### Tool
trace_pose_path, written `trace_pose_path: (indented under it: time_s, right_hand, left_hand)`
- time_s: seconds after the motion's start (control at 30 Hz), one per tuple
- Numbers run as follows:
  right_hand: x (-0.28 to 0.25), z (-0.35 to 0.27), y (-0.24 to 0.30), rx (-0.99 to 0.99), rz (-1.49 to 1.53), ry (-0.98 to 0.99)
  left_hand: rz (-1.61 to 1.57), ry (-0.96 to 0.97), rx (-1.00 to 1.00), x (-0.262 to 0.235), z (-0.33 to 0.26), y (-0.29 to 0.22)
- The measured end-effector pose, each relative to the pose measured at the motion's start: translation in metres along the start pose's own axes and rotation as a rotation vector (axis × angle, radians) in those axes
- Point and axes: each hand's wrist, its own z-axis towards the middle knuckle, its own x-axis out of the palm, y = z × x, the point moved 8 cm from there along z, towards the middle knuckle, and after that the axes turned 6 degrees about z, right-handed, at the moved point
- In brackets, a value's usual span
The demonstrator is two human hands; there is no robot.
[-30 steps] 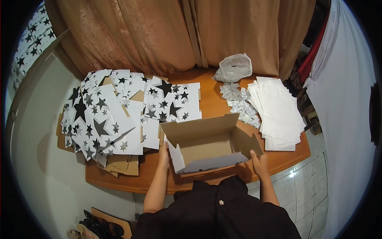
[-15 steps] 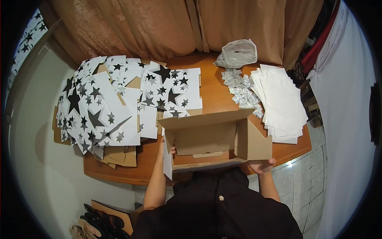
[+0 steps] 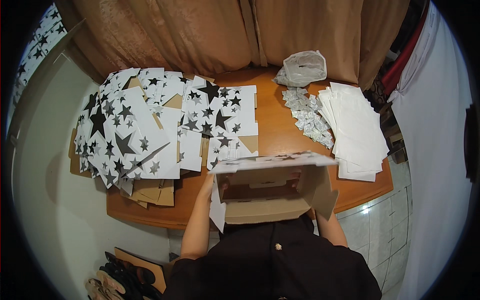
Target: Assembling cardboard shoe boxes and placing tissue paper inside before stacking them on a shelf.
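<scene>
An open cardboard box (image 3: 270, 210), brown inside and white with stars outside, is held up in front of my body at the near edge of the table. Its open side faces me, so I look into it. My left hand (image 3: 224, 184) grips the box's left side, with fingertips showing inside its wall. Most of my right hand (image 3: 296, 178) is hidden behind the box; a bit of its fingers shows through the inside, towards the right. A starred lid panel (image 3: 275, 161) lies along the box's far edge, and side flaps stick out at left and right.
Flat starred cardboard pieces (image 3: 125, 135) are heaped on the left of the wooden table (image 3: 272, 115). Several small clear packets (image 3: 305, 115) lie at the right beside a plastic bag (image 3: 305, 68). White paper sheets (image 3: 356, 130) form a stack at the far right.
The box has tipped over, bringing the starred lid panel into view and turning the opening towards me. My right hand has moved from the outer right corner to behind the box.
</scene>
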Motion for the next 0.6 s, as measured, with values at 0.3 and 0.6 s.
trace_pose_path:
  time_s: [0.3, 0.6]
  right_hand:
    - [-0.088, 0.025, -0.04, -0.061, 0.899, -0.081]
    - [-0.086, 0.047, -0.001, 0.001, -1.529, -0.42]
  left_hand:
    - [0.118, -0.216, 0.267, -0.044, 0.039, 0.02]
    - [0.834, -0.703, 0.465, -0.047, 0.014, 0.003]
